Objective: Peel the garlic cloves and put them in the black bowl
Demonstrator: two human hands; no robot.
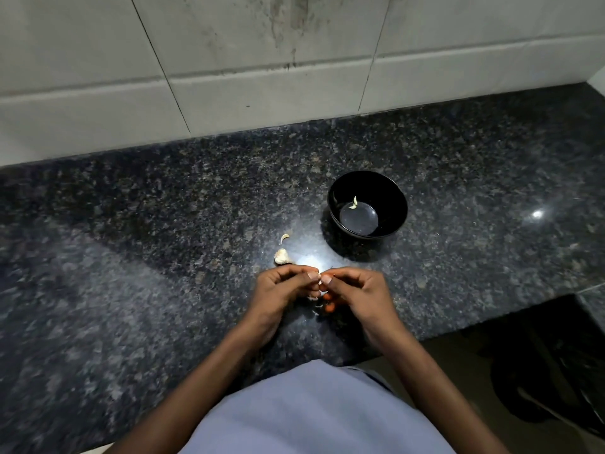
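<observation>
Both hands (319, 286) pinch, seemingly, one garlic clove (320, 282).

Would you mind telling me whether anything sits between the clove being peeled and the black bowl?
Nothing visible does. Both hands, left hand and right hand, pinch the clove; only bare counter lies toward the black bowl. The garlic pieces sit off to the left.

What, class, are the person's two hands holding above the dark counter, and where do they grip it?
Both the left hand and right hand pinch a small pale garlic clove between thumbs and fingertips; the clove is mostly hidden.
</observation>
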